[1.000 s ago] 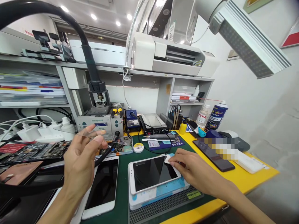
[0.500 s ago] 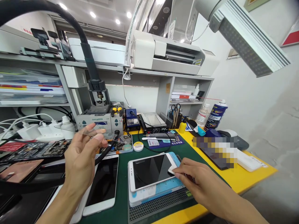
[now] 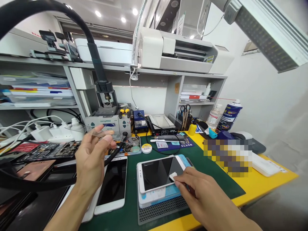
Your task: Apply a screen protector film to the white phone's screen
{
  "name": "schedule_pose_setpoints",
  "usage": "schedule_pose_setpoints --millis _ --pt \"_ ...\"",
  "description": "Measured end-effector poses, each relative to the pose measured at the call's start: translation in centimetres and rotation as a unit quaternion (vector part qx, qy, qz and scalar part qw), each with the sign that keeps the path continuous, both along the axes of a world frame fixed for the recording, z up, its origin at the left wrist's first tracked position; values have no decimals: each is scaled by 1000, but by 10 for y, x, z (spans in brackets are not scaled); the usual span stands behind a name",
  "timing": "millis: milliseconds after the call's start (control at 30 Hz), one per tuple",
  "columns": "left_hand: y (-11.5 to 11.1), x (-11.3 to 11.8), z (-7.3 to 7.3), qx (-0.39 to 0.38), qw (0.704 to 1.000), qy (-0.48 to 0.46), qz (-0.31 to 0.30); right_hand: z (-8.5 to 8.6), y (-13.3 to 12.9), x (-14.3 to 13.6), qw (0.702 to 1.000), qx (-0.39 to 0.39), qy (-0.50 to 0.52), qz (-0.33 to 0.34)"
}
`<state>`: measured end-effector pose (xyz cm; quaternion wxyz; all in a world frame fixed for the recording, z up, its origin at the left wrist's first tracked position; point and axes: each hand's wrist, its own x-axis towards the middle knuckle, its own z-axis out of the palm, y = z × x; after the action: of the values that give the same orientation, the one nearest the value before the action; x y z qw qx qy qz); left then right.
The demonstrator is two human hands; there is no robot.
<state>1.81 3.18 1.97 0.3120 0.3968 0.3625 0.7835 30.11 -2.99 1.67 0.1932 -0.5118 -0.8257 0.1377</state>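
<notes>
Landmark: white-framed smartphone with black glass face (image 3: 158, 175), lying screen up on a flat blue-and-white box (image 3: 157, 196). The box rests on a grey mesh-patterned plate (image 3: 156, 213), over the dark green mat (image 3: 216, 170) of the yellow bench (image 3: 264, 184).

Orientation: the phone's long axis runs mainly left to right, the right end slightly farther from the wearer. The earpiece end points left; the plain end points right, toward the right hand (image 3: 199, 192).

Right hand: thumb and fingers pinch a small folded white pad (image 3: 173, 176), which appears to touch the glass near the phone's right end, on the edge closer to the wearer. Left hand (image 3: 91, 160): raised, to the left of the phone and well apart from it, gripping a thin transparent sheet (image 3: 102, 132) between thumb and fingers; its outline is faint, its material uncertain.

Also noted: a second white-framed phone with a dark screen (image 3: 112, 183) left of the landmark, long axis running away from the wearer; a round white-and-yellow tin (image 3: 146, 148) beyond the landmark.

Judgement: step in hand looks like wiping the glass. Next move calls for light, even pressure along the edge, with the transparent sheet kept clear of the surface.
</notes>
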Motion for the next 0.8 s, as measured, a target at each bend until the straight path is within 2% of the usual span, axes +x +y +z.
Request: schedule_pose_setpoints --millis 467,633,700,800 --pt "-2 1 4 -7 1000 9 8 -13 -6 -56 993 71 -34 84" --pt "-2 0 4 -2 1000 15 7 -22 -7 -70 992 77 -44 90" --pt "-2 0 3 -2 1000 18 9 -20 -7 -74 992 80 -41 93" --pt "-1 -1 2 -4 1000 19 10 -7 -4 -76 992 34 19 124"
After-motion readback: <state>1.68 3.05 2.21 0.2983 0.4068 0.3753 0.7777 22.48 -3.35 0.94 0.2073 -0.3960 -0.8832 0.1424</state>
